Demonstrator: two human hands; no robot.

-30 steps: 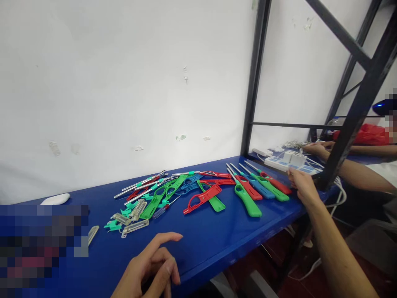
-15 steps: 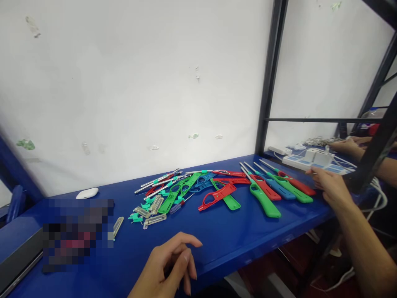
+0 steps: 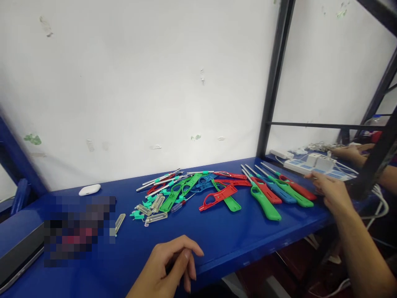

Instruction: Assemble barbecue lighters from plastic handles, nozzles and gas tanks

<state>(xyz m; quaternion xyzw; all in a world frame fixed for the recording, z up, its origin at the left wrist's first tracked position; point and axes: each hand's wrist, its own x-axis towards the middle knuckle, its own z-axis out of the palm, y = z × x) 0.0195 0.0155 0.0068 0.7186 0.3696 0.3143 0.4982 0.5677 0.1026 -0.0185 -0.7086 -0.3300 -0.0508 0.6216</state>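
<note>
Left hand (image 3: 173, 265) half-curled and empty, right hand (image 3: 332, 191) loosely bent, seemingly empty, beside five long lighters (image 3: 269, 192) on the blue surface (image 3: 242, 231), two green, two red, one blue, slim silvery nozzles (image 3: 269, 167)

The lighters (image 3: 266, 204) are green, red and blue

Past my left hand (image 3: 169, 265) the wall (image 3: 155, 91) was brightly lit; below my right hand (image 3: 332, 192) the floor (image 3: 293, 258) lay dim; coarse pixels hid a patch (image 3: 80, 236) leftward.
</note>
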